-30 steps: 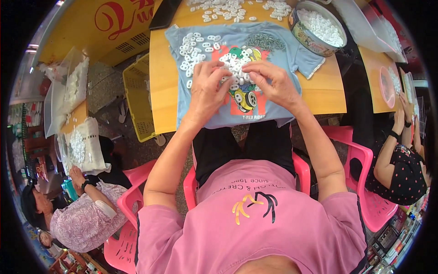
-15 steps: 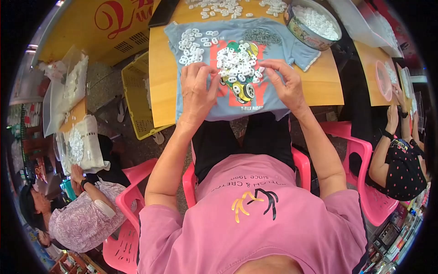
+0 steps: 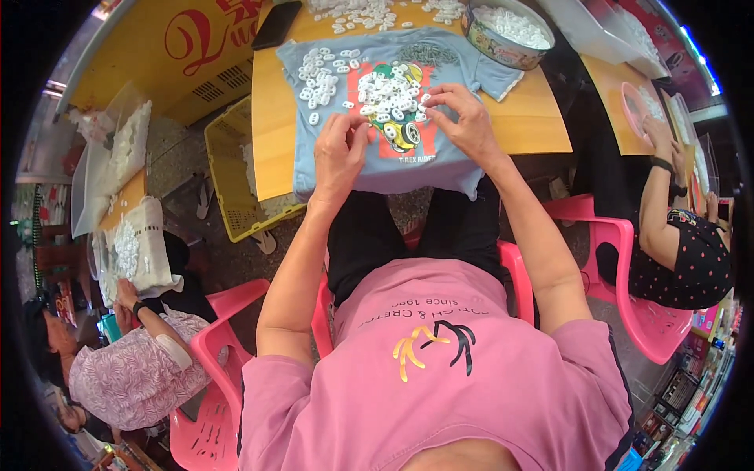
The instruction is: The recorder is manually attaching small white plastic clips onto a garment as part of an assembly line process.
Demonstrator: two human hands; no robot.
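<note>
My left hand (image 3: 339, 155) is over the left part of a blue printed T-shirt (image 3: 314, 169), thumb and fingertips closed in a pinch. Whatever they hold is too small to make out. At the right edge of a heap of small white oval two-hole pieces (image 3: 385, 96), my right hand (image 3: 465, 124) has its fingertips closed on one piece. A second group of white pieces (image 3: 318, 82) lies on the shirt's left side, and a single white piece (image 3: 314, 118) rests just beyond my left hand. Thin grey pieces (image 3: 430, 53) form a small pile at the far side of the shirt.
A round tin (image 3: 509, 51) full of white pieces stands at the back right of the wooden table (image 3: 542, 118). A black phone (image 3: 276, 25) lies far left. Beside the table is a yellow crate (image 3: 228, 169). Co-workers sit left and right on pink chairs (image 3: 620, 235).
The view has shifted, so table and shirt sit further up and left. My left hand has drawn back nearer to me, uncovering the single white piece. My right hand stays at the heap's edge.
</note>
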